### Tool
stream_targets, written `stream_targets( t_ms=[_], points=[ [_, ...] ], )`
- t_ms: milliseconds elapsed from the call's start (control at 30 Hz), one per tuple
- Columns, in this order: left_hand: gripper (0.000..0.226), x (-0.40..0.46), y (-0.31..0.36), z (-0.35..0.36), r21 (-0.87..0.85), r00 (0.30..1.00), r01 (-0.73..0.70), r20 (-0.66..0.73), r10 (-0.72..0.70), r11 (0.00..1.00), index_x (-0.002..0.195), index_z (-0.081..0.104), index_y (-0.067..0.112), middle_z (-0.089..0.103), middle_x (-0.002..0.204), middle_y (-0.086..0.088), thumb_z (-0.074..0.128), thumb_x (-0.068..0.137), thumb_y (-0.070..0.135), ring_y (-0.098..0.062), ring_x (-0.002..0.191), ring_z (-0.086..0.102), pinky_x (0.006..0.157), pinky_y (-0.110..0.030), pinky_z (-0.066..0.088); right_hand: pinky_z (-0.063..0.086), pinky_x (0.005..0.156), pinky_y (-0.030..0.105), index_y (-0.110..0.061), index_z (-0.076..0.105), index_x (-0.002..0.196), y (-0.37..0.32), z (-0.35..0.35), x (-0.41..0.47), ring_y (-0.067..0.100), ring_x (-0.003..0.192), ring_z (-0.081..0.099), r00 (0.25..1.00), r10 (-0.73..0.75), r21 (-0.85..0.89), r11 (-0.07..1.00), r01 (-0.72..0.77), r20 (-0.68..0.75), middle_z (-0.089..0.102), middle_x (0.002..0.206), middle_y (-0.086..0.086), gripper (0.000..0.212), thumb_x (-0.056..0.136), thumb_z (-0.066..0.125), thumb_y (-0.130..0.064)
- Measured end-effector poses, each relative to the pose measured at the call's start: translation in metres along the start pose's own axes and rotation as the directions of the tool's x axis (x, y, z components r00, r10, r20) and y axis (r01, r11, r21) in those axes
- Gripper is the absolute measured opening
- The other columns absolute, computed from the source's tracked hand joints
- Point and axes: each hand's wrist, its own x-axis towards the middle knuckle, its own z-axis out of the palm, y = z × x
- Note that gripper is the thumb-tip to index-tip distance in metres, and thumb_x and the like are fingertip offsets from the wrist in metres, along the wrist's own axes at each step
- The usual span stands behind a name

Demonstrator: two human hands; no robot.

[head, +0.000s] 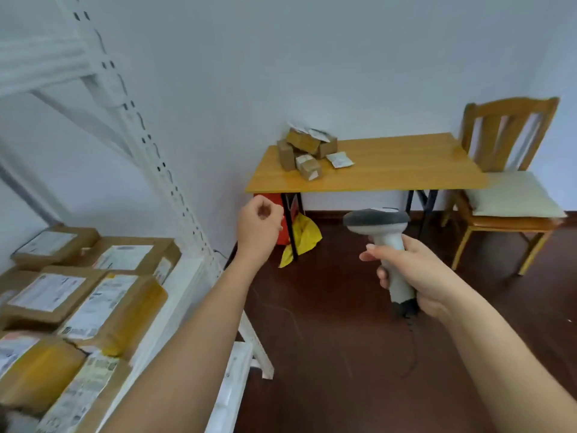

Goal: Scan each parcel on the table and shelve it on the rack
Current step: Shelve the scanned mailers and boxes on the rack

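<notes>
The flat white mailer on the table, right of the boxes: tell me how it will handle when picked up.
The white mailer lies thin and flat on the table, so it is probably light and floppy, sagging if pinched by one edge. Its surface looks smooth, perhaps slippery plastic. It lies apart from the cardboard boxes, so lifting it should leave the pile undisturbed.

rack [131, 120] blurred and cut off at left, parcel labels [46, 292] unreadable, scanner [393, 260] grip partly hidden by right hand [415, 276]
</notes>
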Motion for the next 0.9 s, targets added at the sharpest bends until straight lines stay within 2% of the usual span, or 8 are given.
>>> stream_targets(
  t_ms=[133, 267, 433, 500, 533, 633, 700, 900],
  points=[
    [0.02, 0.074, -0.039, 0.069, -0.025, 0.988, 0.146, 0.055, -0.145, 0.989, 0.08, 0.059, -0.004, 0.067, 0.077, -0.017, 0.057, 0.091, 0.013, -0.015, 0.06, 0.06, 0.053, -0.021, 0.046, 0.045, 0.051, 0.025, -0.012, 0.06, 0.117, 0.007, -0.036, 0.064, 0.009, 0.053, 0.05, 0.994, 0.028, 0.073, 0.997, -0.02, -0.107, 0.07, 0.087, 0.005, 0.023, 0.094, 0.062, -0.011],
    [0.024, 0.162, -0.077, 0.136, -0.066, 0.964, 0.262, 0.072, -0.258, 0.963, 0.074, 0.059, 0.002, 0.065, 0.072, -0.008, 0.055, 0.092, 0.017, -0.019, 0.065, 0.059, 0.06, -0.029, 0.046, 0.045, 0.049, 0.025, -0.014, 0.062, 0.117, 0.0, -0.063, 0.151, 0.009, 0.052, 0.049, 0.983, 0.02, 0.088, 0.996, -0.004, -0.184, 0.07, 0.087, 0.005, 0.023, 0.094, 0.063, -0.012],
    [0.03, 0.281, -0.113, 0.225, -0.082, 0.878, 0.471, 0.138, -0.458, 0.878, 0.072, 0.06, 0.002, 0.067, 0.071, -0.006, 0.055, 0.093, 0.023, -0.023, 0.067, 0.06, 0.077, -0.044, 0.055, 0.044, 0.048, 0.024, -0.012, 0.062, 0.118, -0.034, -0.089, 0.265, 0.01, 0.051, 0.048, 0.96, 0.034, 0.117, 0.993, -0.001, -0.278, 0.068, 0.09, 0.008, 0.024, 0.094, 0.063, -0.011],
    [0.032, 0.321, -0.121, 0.261, -0.108, 0.831, 0.551, 0.161, -0.532, 0.827, 0.075, 0.062, 0.001, 0.069, 0.076, -0.007, 0.055, 0.095, 0.025, -0.019, 0.068, 0.062, 0.078, -0.039, 0.054, 0.045, 0.048, 0.024, -0.013, 0.062, 0.117, -0.048, -0.104, 0.3, 0.011, 0.052, 0.048, 0.953, 0.024, 0.12, 0.993, 0.013, -0.303, 0.068, 0.091, 0.008, 0.024, 0.093, 0.063, -0.011],
    [0.03, 0.338, -0.124, 0.28, -0.125, 0.808, 0.585, 0.175, -0.563, 0.801, 0.077, 0.063, 0.002, 0.069, 0.078, -0.008, 0.055, 0.096, 0.025, -0.017, 0.066, 0.062, 0.074, -0.036, 0.054, 0.045, 0.048, 0.024, -0.014, 0.062, 0.117, -0.053, -0.112, 0.316, 0.011, 0.052, 0.048, 0.948, 0.022, 0.122, 0.992, 0.018, -0.318, 0.068, 0.09, 0.008, 0.024, 0.093, 0.063, -0.011],
    [0.021, 0.376, -0.132, 0.332, -0.143, 0.765, 0.638, 0.228, -0.602, 0.757, 0.094, 0.063, 0.002, 0.066, 0.076, -0.007, 0.056, 0.096, 0.022, -0.014, 0.06, 0.058, 0.05, -0.023, 0.046, 0.044, 0.047, 0.023, -0.014, 0.062, 0.117, -0.06, -0.137, 0.367, 0.012, 0.053, 0.047, 0.926, 0.038, 0.139, 0.99, 0.016, -0.374, 0.068, 0.089, 0.008, 0.024, 0.093, 0.062, -0.01],
    [0.017, 0.402, -0.139, 0.362, -0.133, 0.746, 0.657, 0.249, -0.617, 0.742, 0.099, 0.061, 0.002, 0.064, 0.077, -0.007, 0.056, 0.096, 0.019, -0.014, 0.06, 0.057, 0.041, -0.018, 0.043, 0.044, 0.046, 0.023, -0.013, 0.062, 0.117, -0.059, -0.152, 0.405, 0.012, 0.053, 0.046, 0.917, 0.062, 0.158, 0.988, 0.001, -0.393, 0.067, 0.089, 0.009, 0.024, 0.093, 0.062, -0.01],
    [0.014, 0.495, -0.175, 0.434, -0.053, 0.716, 0.686, 0.232, -0.659, 0.726, 0.091, 0.06, 0.007, 0.065, 0.083, -0.008, 0.058, 0.096, 0.02, -0.015, 0.066, 0.058, 0.055, -0.025, 0.044, 0.045, 0.049, 0.026, -0.014, 0.06, 0.119, -0.061, -0.199, 0.544, 0.012, 0.052, 0.048, 0.947, 0.096, 0.162, 0.986, -0.047, -0.307, 0.067, 0.09, 0.009, 0.024, 0.095, 0.062, -0.011]
  ],
)
